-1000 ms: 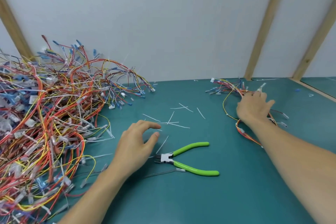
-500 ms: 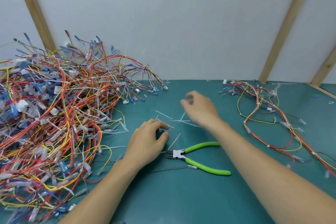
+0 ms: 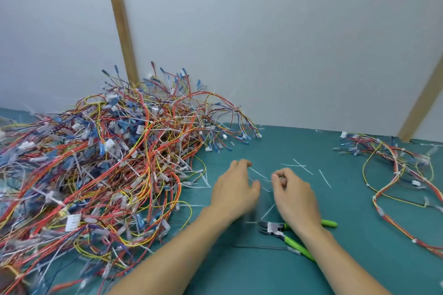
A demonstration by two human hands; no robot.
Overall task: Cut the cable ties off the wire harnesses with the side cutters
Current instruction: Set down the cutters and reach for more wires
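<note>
The side cutters (image 3: 275, 231) with green handles lie on the teal table (image 3: 359, 258), jaws pointing left, partly under my right wrist. My left hand (image 3: 236, 190) hovers over the scattered white cut cable ties (image 3: 302, 166), fingers loosely curled and apart, holding nothing. My right hand (image 3: 296, 197) is close beside it, fingertips pinched together; any tie between them is too small to see. A big tangled pile of wire harnesses (image 3: 107, 163) fills the left side. One separate harness (image 3: 395, 170) lies spread out at the right.
A white wall with wooden battens (image 3: 121, 21) closes off the back of the table. A thin dark wire (image 3: 259, 246) lies in front of the cutters. More cut tie pieces (image 3: 325, 178) lie between the hands and the right harness.
My right hand left the harness at the right and came to the middle beside my left hand. The view turned left, showing more of the big pile.
</note>
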